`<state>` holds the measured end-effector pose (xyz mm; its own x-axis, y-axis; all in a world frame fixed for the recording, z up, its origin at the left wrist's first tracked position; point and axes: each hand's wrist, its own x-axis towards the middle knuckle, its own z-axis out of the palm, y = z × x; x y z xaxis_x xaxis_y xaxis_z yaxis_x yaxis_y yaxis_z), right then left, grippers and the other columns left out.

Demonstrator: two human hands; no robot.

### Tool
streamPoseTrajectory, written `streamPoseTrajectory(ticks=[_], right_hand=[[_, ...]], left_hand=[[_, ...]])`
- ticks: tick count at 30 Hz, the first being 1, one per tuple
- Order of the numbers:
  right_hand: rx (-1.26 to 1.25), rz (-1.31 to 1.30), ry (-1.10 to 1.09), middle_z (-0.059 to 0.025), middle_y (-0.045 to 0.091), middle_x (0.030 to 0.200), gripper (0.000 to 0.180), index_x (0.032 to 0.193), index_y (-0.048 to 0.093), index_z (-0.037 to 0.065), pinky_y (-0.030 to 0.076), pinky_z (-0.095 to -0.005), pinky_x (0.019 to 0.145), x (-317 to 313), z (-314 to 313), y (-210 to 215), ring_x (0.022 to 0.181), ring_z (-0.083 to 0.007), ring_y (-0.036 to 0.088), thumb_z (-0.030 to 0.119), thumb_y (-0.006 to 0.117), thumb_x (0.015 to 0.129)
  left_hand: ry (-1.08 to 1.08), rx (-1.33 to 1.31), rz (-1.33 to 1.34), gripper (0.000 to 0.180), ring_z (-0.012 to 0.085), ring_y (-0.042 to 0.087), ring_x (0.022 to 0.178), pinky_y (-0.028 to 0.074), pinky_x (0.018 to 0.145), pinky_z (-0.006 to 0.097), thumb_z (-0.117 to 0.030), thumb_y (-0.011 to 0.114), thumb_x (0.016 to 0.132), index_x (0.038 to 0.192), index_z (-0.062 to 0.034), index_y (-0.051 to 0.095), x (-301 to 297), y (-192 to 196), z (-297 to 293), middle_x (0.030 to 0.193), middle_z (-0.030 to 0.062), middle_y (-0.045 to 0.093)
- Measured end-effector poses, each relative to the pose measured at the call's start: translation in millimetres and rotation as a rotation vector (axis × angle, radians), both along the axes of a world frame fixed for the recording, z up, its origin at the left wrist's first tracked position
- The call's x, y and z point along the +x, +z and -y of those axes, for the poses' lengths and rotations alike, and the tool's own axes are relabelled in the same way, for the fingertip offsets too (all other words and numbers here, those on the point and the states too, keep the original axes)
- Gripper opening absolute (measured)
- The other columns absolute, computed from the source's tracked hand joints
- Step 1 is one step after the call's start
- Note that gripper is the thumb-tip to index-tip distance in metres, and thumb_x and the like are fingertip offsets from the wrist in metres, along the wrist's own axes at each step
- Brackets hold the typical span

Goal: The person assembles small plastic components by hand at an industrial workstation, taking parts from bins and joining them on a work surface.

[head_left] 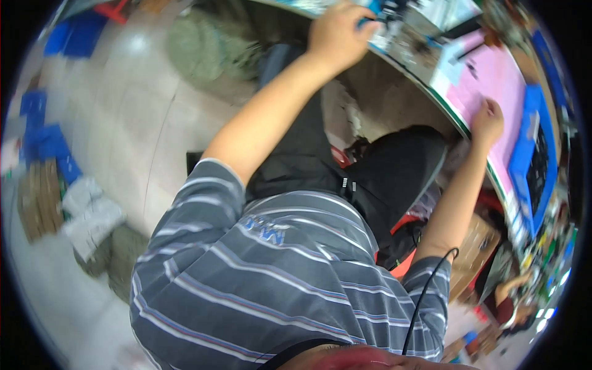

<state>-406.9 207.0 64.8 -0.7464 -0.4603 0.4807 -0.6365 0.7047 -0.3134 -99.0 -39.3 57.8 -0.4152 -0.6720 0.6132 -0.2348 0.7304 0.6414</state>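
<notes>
My left hand (340, 38) reaches over the workbench edge at the top, its fingers closed around a small blue thing (368, 18) too blurred to name. Farther right, my right hand (488, 122) hovers at or rests on a pink sheet (509, 74) on the bench. Its fingers are bent together; whatever they may hold is hidden. Small dark pieces (472, 66) lie on the pink sheet between the two hands.
A blue tray (531, 114) with dark contents stands right of the pink sheet. The bench edge (431, 92) curves past my knees. Blue bins (46, 142) and cardboard (40, 197) sit on the floor at left. Another person (509, 305) is at the far lower right.
</notes>
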Motion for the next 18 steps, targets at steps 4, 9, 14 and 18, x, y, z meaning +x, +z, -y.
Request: streamPoseTrajectory(ticks=[4, 9, 14, 18], right_hand=[[-0.013, 0.013, -0.014, -0.0112, 0.075, 0.089, 0.024, 0.098, 0.077, 0.011, 0.055, -0.037, 0.074, -15.5, -15.2, -8.1, 0.082, -0.0265, 0.071, 0.031, 0.069, 0.087], [0.051, -0.041, 0.031, -0.0101, 0.075, 0.089, 0.025, 0.095, 0.077, 0.011, 0.054, -0.0378, 0.073, -24.1, -8.9, -10.8, 0.082, -0.0276, 0.07, 0.033, 0.07, 0.087], [0.051, -0.01, 0.013, -0.0088, 0.075, 0.089, 0.025, 0.095, 0.078, 0.012, 0.054, -0.0379, 0.074, -22.2, -9.5, -8.3, 0.082, -0.0274, 0.07, 0.034, 0.071, 0.086], [0.076, -0.039, 0.005, -0.0084, 0.075, 0.089, 0.025, 0.095, 0.078, 0.013, 0.054, -0.0382, 0.075, -20.3, -7.5, -5.8, 0.083, -0.0272, 0.07, 0.034, 0.071, 0.085]], left_hand=[[-0.169, 0.182, -0.2, 0.018, 0.031, 0.063, 0.072, 0.049, 0.065, 0.039, -0.02, 0.069, 0.089, 0.086, -0.0027, 0.068, 24.8, -13.3, -41.1, 0.076, 0.0143, 0.062], [-0.21, 0.392, -0.037, 0.02, 0.0294, 0.061, 0.069, 0.047, 0.061, 0.039, -0.018, 0.067, 0.092, 0.083, -0.0008, 0.065, 81.9, -56.2, -85.3, 0.075, 0.0129, 0.061], [-0.098, 0.376, 0.048, 0.021, 0.0317, 0.063, 0.07, 0.05, 0.063, 0.041, -0.02, 0.068, 0.089, 0.079, -0.0016, 0.065, 126.0, -66.4, -89.1, 0.076, 0.0132, 0.063], [-0.046, 0.272, 0.123, 0.017, 0.0334, 0.064, 0.069, 0.051, 0.061, 0.04, -0.017, 0.071, 0.087, 0.082, -0.0011, 0.066, 142.6, -68.9, -82.0, 0.082, 0.0138, 0.065]])
